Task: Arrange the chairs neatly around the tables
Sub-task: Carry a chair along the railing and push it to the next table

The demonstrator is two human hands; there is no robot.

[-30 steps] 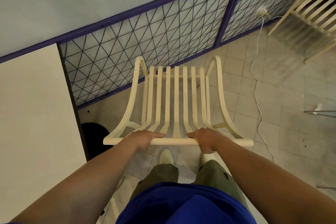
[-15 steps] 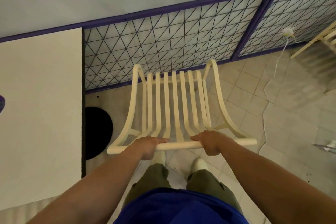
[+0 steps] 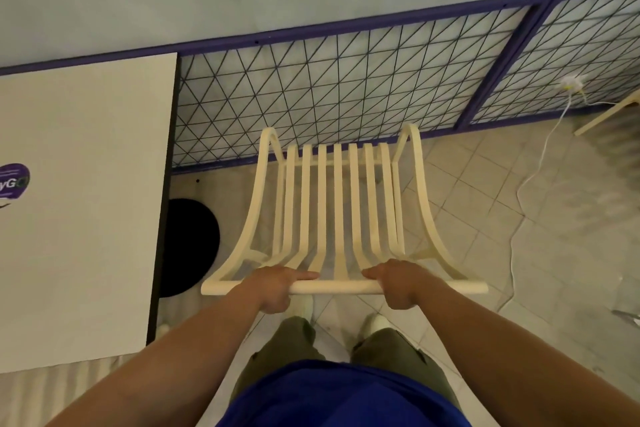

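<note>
A cream slatted chair (image 3: 337, 204) stands in front of me, seen from above and behind its backrest. My left hand (image 3: 277, 286) grips the left part of the top rail, and my right hand (image 3: 398, 282) grips the rail a little to the right of its middle. The chair faces a wire-mesh fence. A white square table (image 3: 79, 204) with a purple logo sits to the chair's left, a gap of floor between them. The table's black round base (image 3: 190, 246) shows on the floor below its edge.
A blue-framed mesh fence (image 3: 346, 90) runs along the wall just beyond the chair. A white cable (image 3: 519, 191) trails over the tiled floor on the right. A leg of another cream chair (image 3: 606, 114) pokes in at the right edge. My feet are under the chair's back.
The view has swung left: the table now fills more of the left side and the second chair has slid nearly out of view. Both hands keep their grip on the rail.
</note>
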